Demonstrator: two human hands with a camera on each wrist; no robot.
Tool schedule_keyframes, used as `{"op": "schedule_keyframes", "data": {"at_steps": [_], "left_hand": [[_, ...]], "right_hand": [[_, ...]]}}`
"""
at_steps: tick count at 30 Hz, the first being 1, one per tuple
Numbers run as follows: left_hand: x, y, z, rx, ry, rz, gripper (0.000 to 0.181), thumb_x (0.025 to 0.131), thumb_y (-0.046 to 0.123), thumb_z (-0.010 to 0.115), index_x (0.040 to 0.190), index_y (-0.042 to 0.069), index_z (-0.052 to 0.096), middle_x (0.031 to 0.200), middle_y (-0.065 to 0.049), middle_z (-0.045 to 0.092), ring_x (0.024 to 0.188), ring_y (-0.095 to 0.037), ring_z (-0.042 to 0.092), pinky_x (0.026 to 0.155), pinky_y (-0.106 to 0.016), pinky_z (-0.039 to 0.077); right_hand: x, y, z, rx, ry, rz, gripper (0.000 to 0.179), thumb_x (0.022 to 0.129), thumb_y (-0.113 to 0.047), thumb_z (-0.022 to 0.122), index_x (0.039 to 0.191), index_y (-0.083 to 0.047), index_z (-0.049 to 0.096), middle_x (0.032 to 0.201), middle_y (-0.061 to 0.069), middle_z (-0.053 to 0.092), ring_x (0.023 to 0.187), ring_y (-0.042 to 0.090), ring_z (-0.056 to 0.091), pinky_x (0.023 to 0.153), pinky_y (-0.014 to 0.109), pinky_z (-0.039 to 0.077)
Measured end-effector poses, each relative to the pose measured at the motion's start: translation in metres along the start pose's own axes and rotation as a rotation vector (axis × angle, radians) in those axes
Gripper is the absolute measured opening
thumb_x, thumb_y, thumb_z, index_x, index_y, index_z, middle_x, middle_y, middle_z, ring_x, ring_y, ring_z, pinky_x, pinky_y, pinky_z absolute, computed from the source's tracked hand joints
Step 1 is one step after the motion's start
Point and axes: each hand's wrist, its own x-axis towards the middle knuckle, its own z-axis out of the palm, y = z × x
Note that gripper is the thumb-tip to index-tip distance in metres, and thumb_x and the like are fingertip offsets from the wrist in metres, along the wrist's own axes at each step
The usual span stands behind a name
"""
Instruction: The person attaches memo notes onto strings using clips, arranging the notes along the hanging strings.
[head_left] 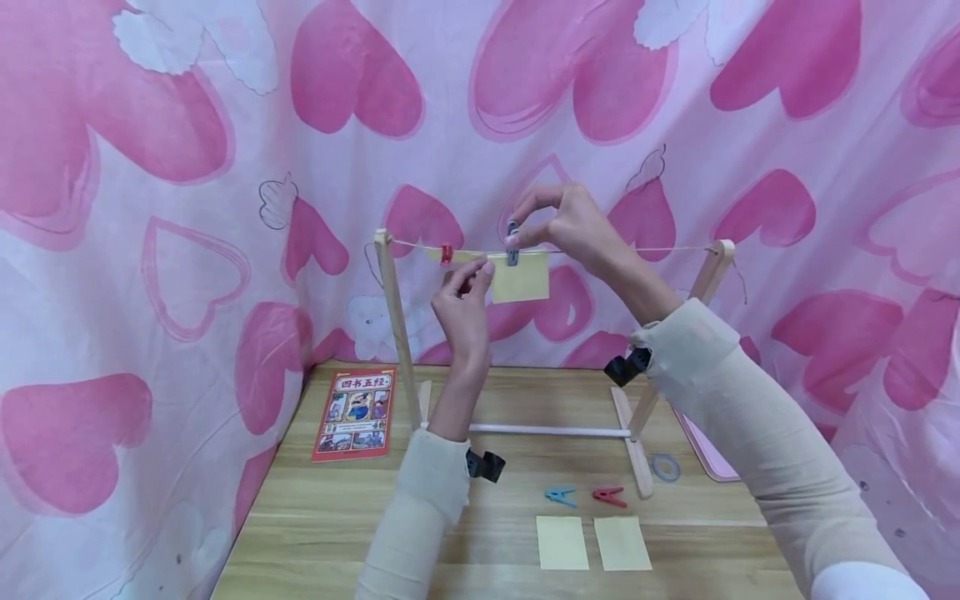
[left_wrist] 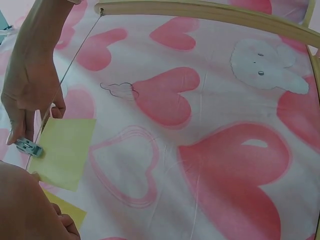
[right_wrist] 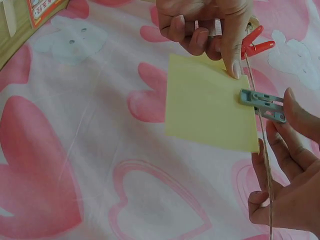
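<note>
Yellow paper, a square note (head_left: 521, 279), hangs at the string (head_left: 675, 248) stretched between two wooden posts (head_left: 399, 325). From where I stand, both of the person's arms are raised to string level.

Right arm: the forearm slants up and inward from the person's right side. The right hand (head_left: 573, 221) sits at and above the string, wrist bent, fingers directed toward the left hand. Thumb and forefinger pinch a grey clothespin (head_left: 513, 255), whose far end overlaps the note's upper edge at the string.

Left arm: the forearm rises steeply from below, leaning slightly inward. The left hand (head_left: 461, 312) reaches up with the thumb extended along the note's upper corner, beside the string; thumb and forefinger grasp that corner, and the remaining fingers are bent.

Adjacent items: a red clip (head_left: 446, 254) sits on the string just past the left hand, at a second yellow note (left_wrist: 67, 212) partly hidden by that hand. On the wooden tabletop (head_left: 285, 533) below lie a blue clothespin (head_left: 559, 496), a red clothespin (head_left: 609, 497) and two pale yellow notes (head_left: 562, 543), side by side.
</note>
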Motion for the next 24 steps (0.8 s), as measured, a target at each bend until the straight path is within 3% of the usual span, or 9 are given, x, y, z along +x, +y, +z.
{"op": "schedule_keyframes", "data": {"at_steps": [9,16,24], "left_hand": [[-0.004,0.000,0.001,-0.001,-0.004,0.001,0.019,0.101,0.005,0.078,0.116,-0.005,0.082,0.084,0.005,0.055,0.083,-0.010,0.049,0.069,-0.018,0.041],[-0.008,0.000,0.000,0.000,-0.024,-0.013,0.019,0.102,0.006,0.077,0.118,-0.005,0.080,0.084,0.005,0.054,0.082,-0.011,0.048,0.068,-0.019,0.039],[-0.011,-0.005,-0.004,0.025,-0.039,-0.041,0.020,0.104,0.007,0.075,0.121,-0.003,0.080,0.087,0.004,0.053,0.086,-0.012,0.048,0.070,-0.019,0.039]], "right_hand": [[-0.006,-0.003,-0.002,-0.081,-0.096,-0.050,0.022,0.092,-0.010,0.083,0.110,-0.003,0.072,0.120,0.016,0.070,0.125,0.036,0.061,0.111,0.051,0.045],[-0.012,-0.003,-0.002,-0.178,-0.102,-0.091,0.032,0.095,-0.011,0.082,0.123,0.001,0.072,0.127,0.021,0.070,0.131,0.041,0.062,0.117,0.058,0.046],[-0.019,-0.003,-0.002,-0.233,-0.108,-0.118,0.049,0.095,-0.010,0.084,0.139,0.003,0.068,0.139,0.023,0.069,0.132,0.041,0.064,0.114,0.060,0.050]]}}
